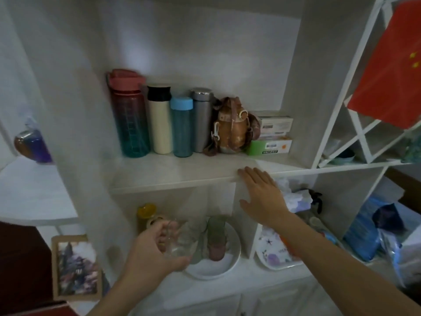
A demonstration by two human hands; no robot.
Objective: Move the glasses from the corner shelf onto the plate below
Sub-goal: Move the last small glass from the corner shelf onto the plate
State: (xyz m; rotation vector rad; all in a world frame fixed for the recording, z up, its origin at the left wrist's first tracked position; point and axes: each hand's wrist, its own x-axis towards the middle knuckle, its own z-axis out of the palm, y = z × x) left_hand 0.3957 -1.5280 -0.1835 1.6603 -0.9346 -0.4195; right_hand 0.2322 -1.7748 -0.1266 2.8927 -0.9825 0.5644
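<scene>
A white round plate (224,264) lies in the lower cabinet compartment. On it stand a greenish glass with a pinkish base (217,238) and a clear glass (193,229) behind. My left hand (152,252) grips another clear glass (180,245) at the plate's left edge; whether it touches the plate I cannot tell. My right hand (262,195) is open, fingers spread, resting against the vertical divider and the shelf edge (173,183) above. The rounded corner shelf (29,190) at the left holds a shiny purple item (32,144); no glasses show on it.
Several water bottles (159,119), a brown flask and small boxes (273,133) line the upper shelf. A yellow-lidded jar (145,213) stands behind my left hand. A floral tray (275,252) and blue bags (364,233) fill the right compartment. A framed picture (76,267) leans at lower left.
</scene>
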